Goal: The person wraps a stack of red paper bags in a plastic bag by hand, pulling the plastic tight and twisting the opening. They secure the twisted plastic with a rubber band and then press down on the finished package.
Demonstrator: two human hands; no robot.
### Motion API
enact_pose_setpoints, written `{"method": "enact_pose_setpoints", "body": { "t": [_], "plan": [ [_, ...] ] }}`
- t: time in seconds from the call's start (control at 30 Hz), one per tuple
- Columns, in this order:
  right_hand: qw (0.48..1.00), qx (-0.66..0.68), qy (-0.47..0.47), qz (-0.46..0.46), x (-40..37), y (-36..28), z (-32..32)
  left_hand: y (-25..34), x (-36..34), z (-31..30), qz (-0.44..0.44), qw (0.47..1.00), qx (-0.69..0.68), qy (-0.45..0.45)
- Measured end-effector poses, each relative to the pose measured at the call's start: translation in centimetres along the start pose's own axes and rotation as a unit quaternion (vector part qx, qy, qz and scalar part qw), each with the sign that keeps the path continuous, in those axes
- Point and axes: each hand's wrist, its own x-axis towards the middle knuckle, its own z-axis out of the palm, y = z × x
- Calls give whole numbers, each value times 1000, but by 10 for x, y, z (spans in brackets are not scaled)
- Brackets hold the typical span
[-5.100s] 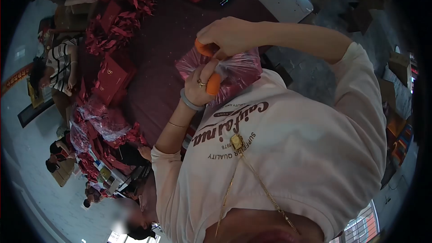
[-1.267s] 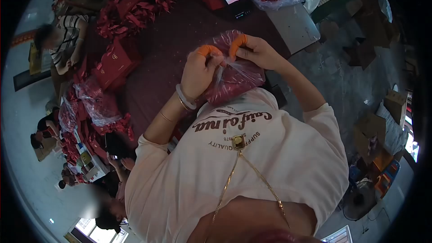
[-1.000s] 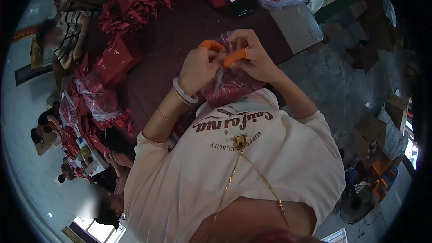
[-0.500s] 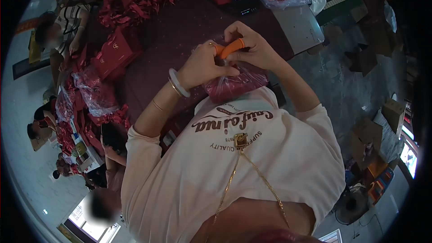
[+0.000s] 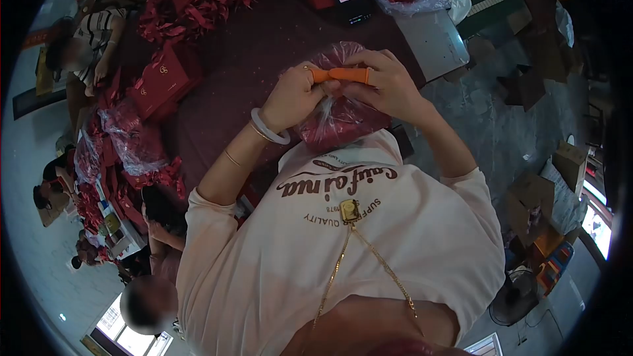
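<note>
Over the maroon tabletop (image 5: 250,59), the clear bag (image 5: 343,124) is gripped at its top by the left hand (image 5: 293,95) and right hand (image 5: 390,87), fingers clamped on film, bulk lying chest-side.

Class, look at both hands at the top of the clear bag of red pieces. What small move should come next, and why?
Probably a slight further twist to close the neck. The left hand and right hand both pinch the gathered plastic at the top of the bag, their orange finger covers meeting there, with the red contents bunched below.
</note>
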Motion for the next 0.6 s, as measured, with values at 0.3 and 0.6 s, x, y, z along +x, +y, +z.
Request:
{"method": "enact_pose_setpoints", "body": {
  "t": [0.3, 0.6],
  "plan": [
    [964, -228, 132, -44, -14, -20, 21, 6, -6, -2, -59, 997, -58, -5],
    [990, -113, 68, 57, -31, -44, 29, 14, -13, 1, -143, 970, -195, 14]
  ]
}}
